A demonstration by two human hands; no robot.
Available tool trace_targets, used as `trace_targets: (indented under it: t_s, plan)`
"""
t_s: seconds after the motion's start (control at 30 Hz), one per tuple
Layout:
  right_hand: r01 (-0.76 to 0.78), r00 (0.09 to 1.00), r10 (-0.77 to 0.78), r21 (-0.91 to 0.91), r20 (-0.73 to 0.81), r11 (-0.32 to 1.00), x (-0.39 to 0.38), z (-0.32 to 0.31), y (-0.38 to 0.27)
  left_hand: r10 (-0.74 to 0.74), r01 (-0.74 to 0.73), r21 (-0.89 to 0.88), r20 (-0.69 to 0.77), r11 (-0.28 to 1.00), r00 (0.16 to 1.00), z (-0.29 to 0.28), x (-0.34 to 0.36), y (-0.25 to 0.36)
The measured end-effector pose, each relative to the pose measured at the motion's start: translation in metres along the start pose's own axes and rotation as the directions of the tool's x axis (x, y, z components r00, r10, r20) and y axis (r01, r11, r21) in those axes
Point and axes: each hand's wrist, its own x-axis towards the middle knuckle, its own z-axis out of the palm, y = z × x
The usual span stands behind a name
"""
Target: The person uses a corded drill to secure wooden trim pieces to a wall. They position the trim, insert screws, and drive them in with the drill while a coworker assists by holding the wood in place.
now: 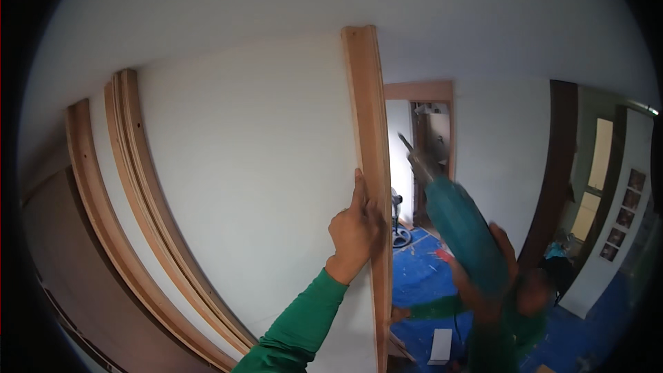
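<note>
My left hand [352,235], in a green sleeve, grips an upright wooden strip [362,97] at the edge of a white wall panel [242,166], its index finger pointing up along the wood. My right hand [503,249] holds a teal power tool [456,221], blurred, its thin dark bit angled up toward the upper left, apart from the strip. The tool hides much of that hand.
More wooden strips [128,131] run up the wall at left. Another person [532,290] in green is low at right, a hand [400,313] near the strip's lower part. Beyond are a blue floor covering [414,269], a doorway [418,90], a fan [400,238] and a white board [440,345].
</note>
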Motion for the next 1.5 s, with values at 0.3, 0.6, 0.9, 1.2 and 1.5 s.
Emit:
trace_targets:
  t_s: [0.3,0.6,0.9,1.2,1.5]
  plan:
    - [0.301,0.951,-0.279,-0.198,0.135,0.933,0.11,0.087,-0.028,-0.058,0.058,-0.027,0.005,0.998,0.998,-0.006,0.01,-0.001]
    - [0.435,0.9,-0.431,-0.143,0.061,0.889,0.117,0.113,-0.015,-0.029,0.029,-0.027,-0.008,0.999,1.0,-0.004,0.01,-0.009]
    - [0.357,0.934,-0.346,-0.153,0.09,0.922,0.112,0.12,0.005,-0.041,0.041,-0.023,-0.001,0.999,0.999,0.001,0.016,-0.009]
    - [0.307,0.951,-0.298,-0.147,0.085,0.94,0.11,0.12,0.024,-0.034,0.032,-0.062,-0.033,0.998,0.999,0.01,0.018,-0.007]
    - [0.458,0.889,-0.449,-0.164,0.091,0.874,0.12,0.112,0.021,-0.047,0.048,-0.049,0.011,0.998,0.999,-0.002,0.013,-0.003]
